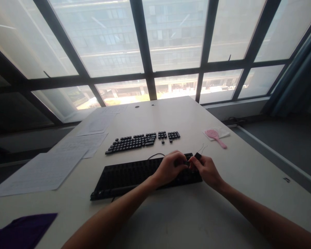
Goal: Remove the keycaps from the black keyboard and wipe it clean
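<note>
A black keyboard (129,171) lies at a slant across the desk, most of its keycaps off. Over its right end, my left hand (171,166) is closed in a pinch, fingertips meeting those of my right hand. Something small and dark is at its fingertips, too hidden to name. My right hand (207,169) grips the black handle of a wire keycap puller (198,156), whose thin wire loops point up and away. Loose black keycaps (134,142) are laid out in keyboard order beyond the keyboard, with a number-pad group (173,135) at their right.
Printed paper sheets (41,173) cover the desk's left side. A pink hairbrush (215,135) rests partly on a white packet at the right. Dark purple cloth (23,230) lies at the near left corner. A cable (155,155) loops behind the keyboard. Windows rise beyond the white desk (166,116).
</note>
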Tool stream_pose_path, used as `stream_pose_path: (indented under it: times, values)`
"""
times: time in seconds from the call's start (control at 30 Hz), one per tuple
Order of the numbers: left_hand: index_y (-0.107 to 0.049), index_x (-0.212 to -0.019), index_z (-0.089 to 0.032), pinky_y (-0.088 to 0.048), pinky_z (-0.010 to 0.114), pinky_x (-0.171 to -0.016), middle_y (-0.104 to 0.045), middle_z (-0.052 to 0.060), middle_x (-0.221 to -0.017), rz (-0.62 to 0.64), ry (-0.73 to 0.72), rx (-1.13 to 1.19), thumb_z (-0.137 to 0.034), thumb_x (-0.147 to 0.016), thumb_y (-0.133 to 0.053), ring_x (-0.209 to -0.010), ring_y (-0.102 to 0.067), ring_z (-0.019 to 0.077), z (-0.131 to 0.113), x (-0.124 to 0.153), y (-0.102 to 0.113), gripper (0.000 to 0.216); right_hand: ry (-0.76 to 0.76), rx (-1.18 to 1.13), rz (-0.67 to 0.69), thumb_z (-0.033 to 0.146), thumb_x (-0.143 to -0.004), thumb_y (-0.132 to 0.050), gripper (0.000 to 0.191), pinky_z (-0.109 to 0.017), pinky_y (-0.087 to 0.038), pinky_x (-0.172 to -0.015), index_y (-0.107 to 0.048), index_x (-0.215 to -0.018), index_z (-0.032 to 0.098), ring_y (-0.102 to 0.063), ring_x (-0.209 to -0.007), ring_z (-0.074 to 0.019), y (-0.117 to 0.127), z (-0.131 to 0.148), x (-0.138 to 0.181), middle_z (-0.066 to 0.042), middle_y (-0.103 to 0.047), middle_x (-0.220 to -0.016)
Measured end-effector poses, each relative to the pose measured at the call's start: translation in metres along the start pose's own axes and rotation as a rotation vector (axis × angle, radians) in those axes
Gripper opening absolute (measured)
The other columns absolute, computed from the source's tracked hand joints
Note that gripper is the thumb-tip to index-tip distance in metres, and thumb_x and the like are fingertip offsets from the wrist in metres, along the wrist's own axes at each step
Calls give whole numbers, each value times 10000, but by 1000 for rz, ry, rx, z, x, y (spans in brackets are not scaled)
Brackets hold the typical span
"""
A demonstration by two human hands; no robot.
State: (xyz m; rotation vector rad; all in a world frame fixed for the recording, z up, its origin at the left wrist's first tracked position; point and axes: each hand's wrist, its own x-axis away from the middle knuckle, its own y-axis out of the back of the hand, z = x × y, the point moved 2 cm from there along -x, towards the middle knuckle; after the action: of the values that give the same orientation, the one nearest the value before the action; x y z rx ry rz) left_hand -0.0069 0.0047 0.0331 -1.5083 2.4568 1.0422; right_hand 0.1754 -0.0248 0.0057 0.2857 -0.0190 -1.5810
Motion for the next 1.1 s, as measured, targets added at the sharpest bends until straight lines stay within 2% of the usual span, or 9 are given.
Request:
stream_pose_path:
  times: [0.1,0.17,0.27,0.4,0.57,0.9,1.0,1.1]
  values:
    - [-679,-876,-167,-492,241,-669,-679,17,-788,-95,126,-162,-218,-785,-737,-725,-624,146,12,-26,19,120,-4,4,-9,511,-908,-580,428,-265,-433,-567,-678,-731,133,-570,-580,-161,-1,-2,1,-57,-673,-652]
    - [-715,-851,-182,-493,254,-688,-711,15,-799,-92,159,-346,-226,-774,-745,-727,-639,155,27,-45,25,93,-12,-5,1,524,-905,-581,436,-267,-436,-563,-683,-742,133,-575,-575,-162,-1,-4,2,-60,-678,-654]
    - [-761,-834,-223,-493,303,-772,-733,19,-806,-53,164,-583,-260,-761,-775,-805,-649,200,51,-67,24,83,-16,-32,7,524,-904,-587,420,-267,-449,-572,-689,-783,135,-595,-593,-168,-1,-4,2,-57,-683,-660]
    - [-780,-801,-238,-460,368,-873,-723,48,-790,-42,156,-658,-238,-728,-813,-926,-613,255,75,-82,15,79,0,-55,2,519,-903,-595,408,-270,-467,-585,-686,-798,136,-609,-612,-173,1,-3,2,-61,-688,-672]
    - [-774,-813,-230,-398,407,-948,-687,59,-1015,-79,159,-695,-261,-736,-805,-1039,-541,268,90,-88,15,89,-17,-62,-2,534,-896,-600,423,-277,-477,-586,-690,-801,132,-611,-614,-176,3,-3,0,-68,-685,-672]
    - [-761,-828,-222,-392,408,-948,-629,66,-1058,-137,210,-689,-268,-702,-824,-1062,-509,282,100,-94,25,149,-7,-55,-8,533,-889,-604,424,-273,-458,-571,-693,-790,129,-603,-619,-178,8,0,-3,-69,-681,-686]
    - [-755,-896,-224,-398,402,-967,-626,65,-1075,-151,198,-676,-265,-710,-821,-1057,-519,267,91,-90,26,202,38,18,-24,510,-891,-602,403,-256,-414,-543,-697,-799,129,-552,-607,-157,15,4,-7,-44,-644,-685]
    - [-742,-904,-216,-407,383,-971,-640,58,-1032,-143,133,-609,-250,-791,-746,-1030,-543,242,67,-72,18,118,87,110,14,462,-893,-605,364,-246,-358,-521,-694,-778,128,-475,-572,-133,22,7,-11,-5,-570,-629]
